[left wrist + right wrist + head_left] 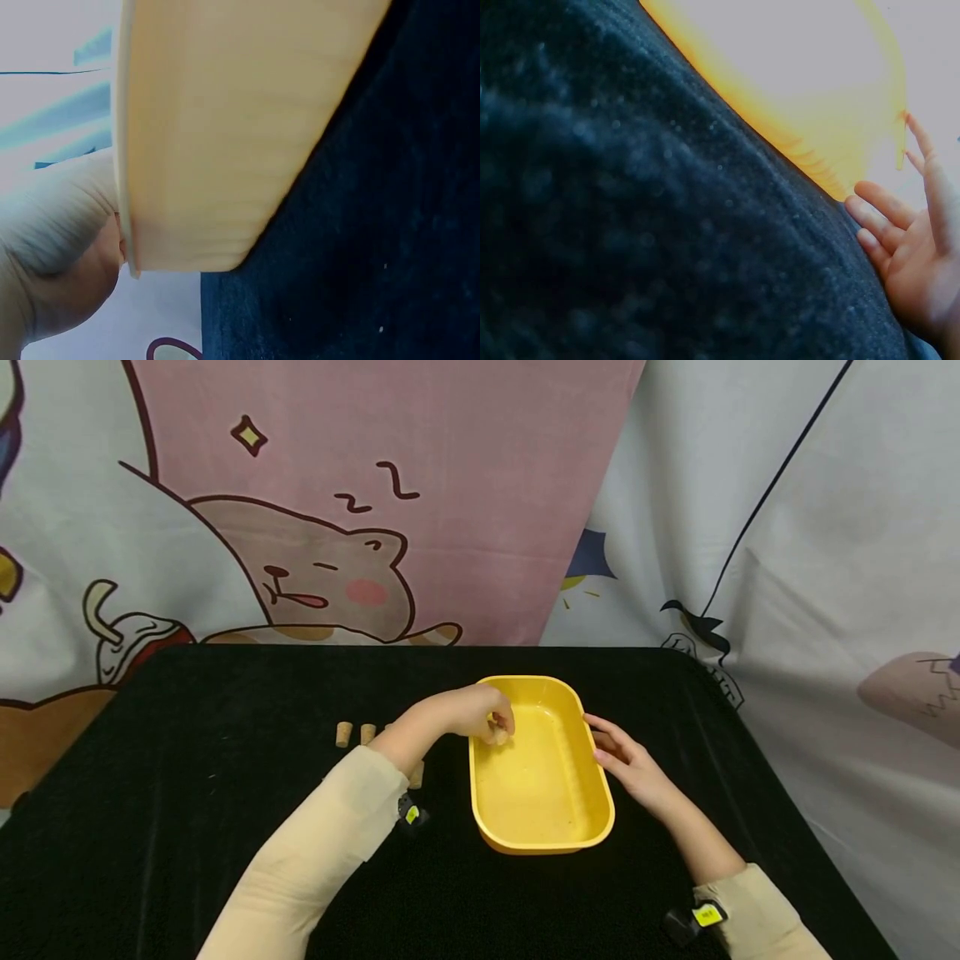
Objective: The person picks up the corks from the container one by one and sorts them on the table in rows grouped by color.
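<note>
My left hand (476, 714) reaches over the left rim of a yellow plastic tub (543, 839) and pinches a small cork (500, 737) low inside it. The left wrist view shows the tub's outer wall (210, 135), with part of the left hand (64, 232) beyond the rim and the fingertips hidden. My right hand (630, 766) rests against the tub's right side, fingertips at the rim. Seen from the right wrist, the fingers of the right hand (911, 247) are extended and spread along the tub's outer wall (802, 127).
Left of the tub, cork stoppers stand on the black cloth: one cork (343, 734) at the far left, another cork (367, 733) beside it, and a cork (416, 775) partly behind my left wrist. A printed curtain (480, 527) hangs behind the table.
</note>
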A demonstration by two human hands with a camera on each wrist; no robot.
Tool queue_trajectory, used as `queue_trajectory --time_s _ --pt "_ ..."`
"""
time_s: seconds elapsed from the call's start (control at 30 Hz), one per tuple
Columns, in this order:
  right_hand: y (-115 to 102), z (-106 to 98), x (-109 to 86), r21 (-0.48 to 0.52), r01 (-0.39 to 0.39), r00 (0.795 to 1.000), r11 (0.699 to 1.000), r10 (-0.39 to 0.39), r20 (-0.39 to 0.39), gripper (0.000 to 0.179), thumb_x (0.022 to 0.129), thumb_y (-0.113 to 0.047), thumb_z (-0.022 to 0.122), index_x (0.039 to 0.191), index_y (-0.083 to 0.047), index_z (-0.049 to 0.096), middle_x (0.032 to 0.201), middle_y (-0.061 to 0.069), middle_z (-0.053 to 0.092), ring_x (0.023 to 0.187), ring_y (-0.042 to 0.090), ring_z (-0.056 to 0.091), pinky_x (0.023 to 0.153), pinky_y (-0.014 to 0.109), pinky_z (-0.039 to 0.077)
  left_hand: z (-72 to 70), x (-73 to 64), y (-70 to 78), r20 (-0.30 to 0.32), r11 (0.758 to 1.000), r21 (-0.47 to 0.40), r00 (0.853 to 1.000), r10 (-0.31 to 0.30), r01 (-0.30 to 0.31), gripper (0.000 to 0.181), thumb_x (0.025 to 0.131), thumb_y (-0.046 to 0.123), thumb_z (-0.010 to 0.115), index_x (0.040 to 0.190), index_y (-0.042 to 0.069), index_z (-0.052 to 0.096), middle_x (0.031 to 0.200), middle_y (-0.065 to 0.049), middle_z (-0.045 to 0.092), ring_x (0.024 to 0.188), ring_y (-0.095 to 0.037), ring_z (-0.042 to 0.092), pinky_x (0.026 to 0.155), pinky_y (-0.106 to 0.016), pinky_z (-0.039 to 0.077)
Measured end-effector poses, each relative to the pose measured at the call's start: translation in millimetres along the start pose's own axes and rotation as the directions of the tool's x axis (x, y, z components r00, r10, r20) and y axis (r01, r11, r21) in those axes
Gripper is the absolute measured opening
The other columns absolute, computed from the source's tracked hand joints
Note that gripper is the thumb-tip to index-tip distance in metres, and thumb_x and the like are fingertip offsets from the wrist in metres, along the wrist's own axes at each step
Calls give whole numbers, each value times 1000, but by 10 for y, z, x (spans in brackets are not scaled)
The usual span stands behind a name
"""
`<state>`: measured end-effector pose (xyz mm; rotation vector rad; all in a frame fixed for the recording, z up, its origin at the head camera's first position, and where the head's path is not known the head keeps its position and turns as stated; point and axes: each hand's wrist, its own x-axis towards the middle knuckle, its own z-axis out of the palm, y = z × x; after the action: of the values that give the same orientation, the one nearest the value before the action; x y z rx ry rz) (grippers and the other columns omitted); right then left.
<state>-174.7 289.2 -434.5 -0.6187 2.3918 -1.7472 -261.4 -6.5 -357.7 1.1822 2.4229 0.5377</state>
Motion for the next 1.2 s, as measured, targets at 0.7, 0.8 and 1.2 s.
queue_trajectory --time_s 0.7,0.8,1.2 --pt "6 1 -7 7 15 1000 1000 -15 6 51 101 -8 45 149 -9 29 135 29 45 108 16 59 85 33 50 -137 -450 234 -362 978 12 911 196 -206 18 87 16 72 104 11 73 98 6 66 95 -14 54 87 -26 40" --pt "8 4 -7 2 5 1000 1000 -5 4 51 101 -10 45 149 -10 29 136 29 45 108 15 59 85 33 50 -120 -531 253 -418 983 -3 893 167 -186 18 87 17 72 104 12 73 99 6 66 93 -10 52 85 -27 40" --pt "15 -4 -9 2 -4 1000 1000 4 7 50 102 -11 45 149 -9 29 137 29 43 110 13 58 87 31 49 -73 -870 360 -616 978 -187 787 -43 -93 20 83 19 77 100 12 73 93 8 62 89 -10 52 81 -35 46"
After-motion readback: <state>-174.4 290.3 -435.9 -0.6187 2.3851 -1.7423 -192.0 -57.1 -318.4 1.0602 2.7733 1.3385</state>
